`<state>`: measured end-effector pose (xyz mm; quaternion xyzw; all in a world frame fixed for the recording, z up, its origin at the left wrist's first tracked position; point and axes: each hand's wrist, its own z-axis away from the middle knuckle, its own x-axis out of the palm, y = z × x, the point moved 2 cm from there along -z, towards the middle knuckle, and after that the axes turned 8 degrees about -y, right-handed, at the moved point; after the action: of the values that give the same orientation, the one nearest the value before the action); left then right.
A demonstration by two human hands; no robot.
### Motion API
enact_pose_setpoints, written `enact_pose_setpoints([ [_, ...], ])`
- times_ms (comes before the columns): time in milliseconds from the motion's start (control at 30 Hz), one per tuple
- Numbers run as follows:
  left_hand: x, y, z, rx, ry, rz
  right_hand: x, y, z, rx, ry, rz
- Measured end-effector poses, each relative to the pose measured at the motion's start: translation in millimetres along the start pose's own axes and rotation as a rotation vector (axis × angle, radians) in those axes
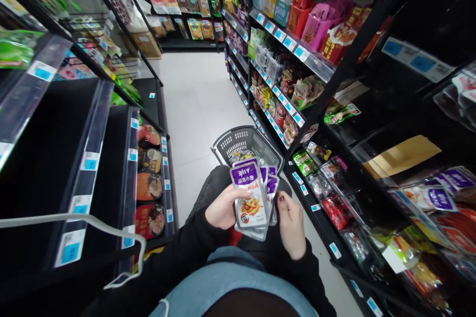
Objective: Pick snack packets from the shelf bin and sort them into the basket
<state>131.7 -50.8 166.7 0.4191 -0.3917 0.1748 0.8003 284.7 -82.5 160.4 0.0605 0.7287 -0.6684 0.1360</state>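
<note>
In the head view, a fanned stack of purple-and-white snack packets (250, 208) is held over my lap. The front packet shows a picture of small fried fish. My left hand (222, 206) is closed on the stack, its thumb lying across the front packet and its fingers hidden behind. Close by the stack's right edge, my right hand (292, 225) is closed with its thumb pointing up. Its other fingers are curled and partly hidden, so what they grip, if anything, cannot be made out. Just beyond the packets, a grey shopping basket (238, 139) stands on the floor with several packages inside.
Shelves with price tags line both sides. Boxed snacks (307, 15) fill the right shelf, and loose packets (427, 198) lie nearer. Round bowl packages (149, 185) sit low on the left. A white cable (92, 219) crosses at left. Pale floor (189, 94) runs between the shelves.
</note>
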Motion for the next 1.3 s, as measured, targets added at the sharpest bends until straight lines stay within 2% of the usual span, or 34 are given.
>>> enact_pose_setpoints([
  [133,5.6,-1.8,1.3,-0.001,-0.017,-0.025,-2.7,-11.9,3.9,-0.049,0.145,-0.016],
  [300,12.8,1.4,2.9,0.104,-0.058,-0.163,3.5,-13.2,1.9,0.019,0.137,-0.027],
  [533,2.0,-3.4,0.4,0.170,-0.089,-0.161,3.7,-10.4,-1.4,0.004,0.062,-0.166],
  [667,-0.5,-3.0,-2.2,0.192,-0.115,-0.158,0.4,-10.4,-2.2,0.011,0.074,-0.235],
  [833,-1.0,0.3,-5.1,0.255,-0.041,-0.143,2.9,-0.6,2.5,0.019,0.237,-0.313],
  [1000,-3.2,5.6,-5.3,0.212,0.010,-0.074,1.5,22.8,8.4,0.051,0.460,-0.404],
  [1067,-4.8,8.3,-5.2,0.198,0.024,-0.055,-1.8,29.1,7.9,0.092,0.501,-0.433],
  [1167,-6.9,8.9,-6.3,0.190,0.037,-0.047,-3.6,28.3,5.6,0.102,0.490,-0.397],
  [1300,-8.1,3.3,-8.8,0.181,0.048,-0.034,6.3,19.1,4.4,0.059,0.329,-0.277],
])
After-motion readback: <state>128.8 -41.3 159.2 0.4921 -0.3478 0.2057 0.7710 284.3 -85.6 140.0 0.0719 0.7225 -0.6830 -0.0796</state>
